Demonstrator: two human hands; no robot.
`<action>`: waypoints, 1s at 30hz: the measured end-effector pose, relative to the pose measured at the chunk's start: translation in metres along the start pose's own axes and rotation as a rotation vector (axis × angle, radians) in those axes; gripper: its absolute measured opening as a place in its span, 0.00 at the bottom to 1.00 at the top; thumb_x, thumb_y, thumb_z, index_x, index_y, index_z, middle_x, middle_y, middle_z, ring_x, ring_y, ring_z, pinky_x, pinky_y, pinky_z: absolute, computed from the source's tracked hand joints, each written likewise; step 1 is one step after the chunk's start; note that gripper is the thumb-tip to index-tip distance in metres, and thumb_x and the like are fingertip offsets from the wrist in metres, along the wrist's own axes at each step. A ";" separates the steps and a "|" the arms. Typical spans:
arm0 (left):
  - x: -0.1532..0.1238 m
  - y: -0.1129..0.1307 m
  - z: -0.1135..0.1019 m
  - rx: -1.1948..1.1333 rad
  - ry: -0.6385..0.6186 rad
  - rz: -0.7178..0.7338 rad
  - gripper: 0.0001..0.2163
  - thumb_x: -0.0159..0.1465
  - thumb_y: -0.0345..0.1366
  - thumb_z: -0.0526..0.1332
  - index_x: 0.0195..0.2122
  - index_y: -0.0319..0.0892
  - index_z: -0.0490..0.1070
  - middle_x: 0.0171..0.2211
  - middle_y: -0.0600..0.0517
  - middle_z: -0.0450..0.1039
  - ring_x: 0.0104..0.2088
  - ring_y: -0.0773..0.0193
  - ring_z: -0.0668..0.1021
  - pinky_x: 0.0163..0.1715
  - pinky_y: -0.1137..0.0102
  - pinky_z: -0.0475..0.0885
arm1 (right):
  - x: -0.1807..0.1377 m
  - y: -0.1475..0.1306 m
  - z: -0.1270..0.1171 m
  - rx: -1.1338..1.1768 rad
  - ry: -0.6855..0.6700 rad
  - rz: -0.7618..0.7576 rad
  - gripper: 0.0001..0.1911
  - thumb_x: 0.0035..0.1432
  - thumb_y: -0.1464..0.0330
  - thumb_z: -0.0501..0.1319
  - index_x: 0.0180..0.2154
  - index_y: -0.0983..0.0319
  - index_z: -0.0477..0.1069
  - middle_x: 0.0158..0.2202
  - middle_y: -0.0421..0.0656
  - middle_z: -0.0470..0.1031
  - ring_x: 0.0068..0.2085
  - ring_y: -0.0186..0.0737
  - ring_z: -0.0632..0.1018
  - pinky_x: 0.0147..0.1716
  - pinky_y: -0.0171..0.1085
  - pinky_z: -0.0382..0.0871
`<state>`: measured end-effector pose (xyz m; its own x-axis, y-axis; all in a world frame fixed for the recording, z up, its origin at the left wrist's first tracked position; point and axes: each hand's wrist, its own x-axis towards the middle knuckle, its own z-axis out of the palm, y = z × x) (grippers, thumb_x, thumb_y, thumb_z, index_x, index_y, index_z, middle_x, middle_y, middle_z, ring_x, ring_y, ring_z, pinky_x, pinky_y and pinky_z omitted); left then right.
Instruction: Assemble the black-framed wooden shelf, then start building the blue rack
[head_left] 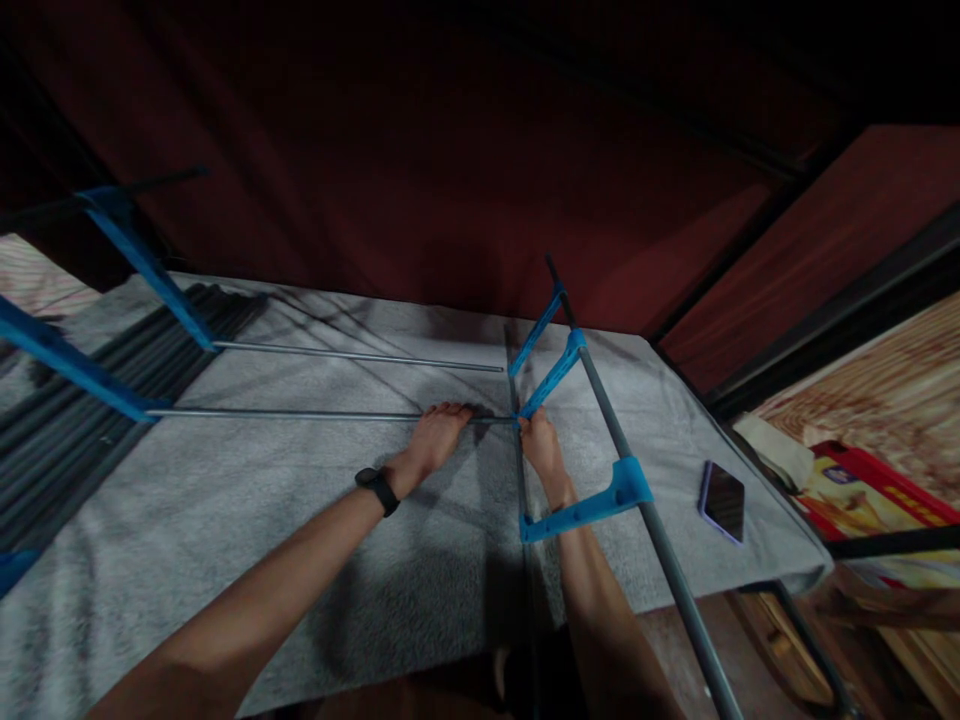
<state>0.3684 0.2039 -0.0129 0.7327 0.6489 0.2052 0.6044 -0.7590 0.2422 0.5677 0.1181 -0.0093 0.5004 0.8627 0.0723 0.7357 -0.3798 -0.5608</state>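
My left hand (pixel 439 432) wraps its fingers round a thin grey metal rod (pixel 300 414) that runs level across a grey towel-covered table (pixel 247 560). A black watch sits on that wrist. My right hand (pixel 541 445) pinches the blue plastic connector (pixel 553 378) where the rod's right end meets it. That connector belongs to a frame of blue brackets on a thicker grey pole (pixel 637 470). A second thin rod (pixel 352 356) lies parallel behind, between blue brackets.
A phone (pixel 724 500) lies on the towel at the right. Blue brackets (pixel 142 262) of the frame's left side rise over a bundle of dark rods (pixel 82 400). Dark red curtain behind. A red and yellow box (pixel 870 500) lies on the floor at right.
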 end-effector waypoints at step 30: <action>0.004 -0.003 0.006 -0.050 -0.032 0.060 0.19 0.63 0.21 0.51 0.51 0.40 0.73 0.46 0.43 0.77 0.49 0.56 0.76 0.52 0.63 0.67 | -0.008 -0.006 0.007 -0.040 0.052 -0.012 0.12 0.63 0.73 0.54 0.48 0.65 0.67 0.36 0.50 0.78 0.37 0.44 0.79 0.32 0.35 0.63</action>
<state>0.3708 0.2083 -0.0183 0.7775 0.5993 0.1904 0.5430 -0.7925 0.2776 0.5559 0.1161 -0.0120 0.5133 0.8495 0.1221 0.7590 -0.3829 -0.5266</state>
